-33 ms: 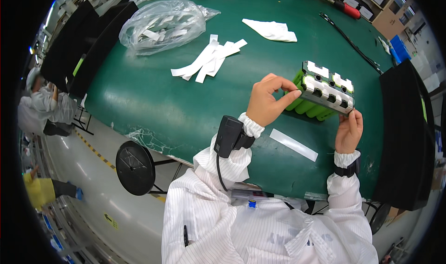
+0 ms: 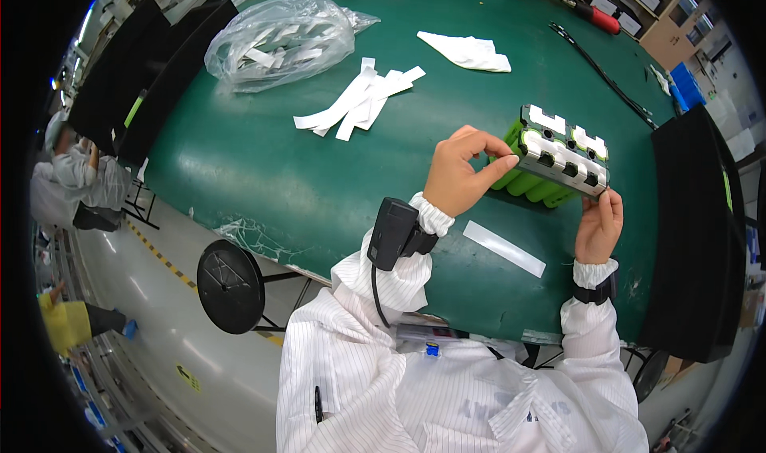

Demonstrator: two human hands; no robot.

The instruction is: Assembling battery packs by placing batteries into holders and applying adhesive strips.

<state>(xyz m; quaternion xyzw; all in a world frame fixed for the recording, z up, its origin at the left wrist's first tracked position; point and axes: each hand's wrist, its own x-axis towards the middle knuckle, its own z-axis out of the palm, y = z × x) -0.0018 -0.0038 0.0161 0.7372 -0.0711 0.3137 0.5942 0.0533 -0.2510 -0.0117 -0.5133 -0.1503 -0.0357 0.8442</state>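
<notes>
A battery pack of green cylindrical cells stands on the green table, with a black holder and silver metal plates on top. Along its near upper edge runs a pale grey strip. Thumb and forefinger of my left hand pinch the strip's left end at the pack's corner. At the other end, my right hand grips the strip between thumb and fingers, close against the right corner. Nearer to me, a single glossy white strip lies flat on the table between my forearms.
Several white strips lie in a loose pile left of my hands, beside a clear plastic bag of more strips. Farther off are a crumpled white cloth, a black cable and a red-handled tool. Black partitions flank the table.
</notes>
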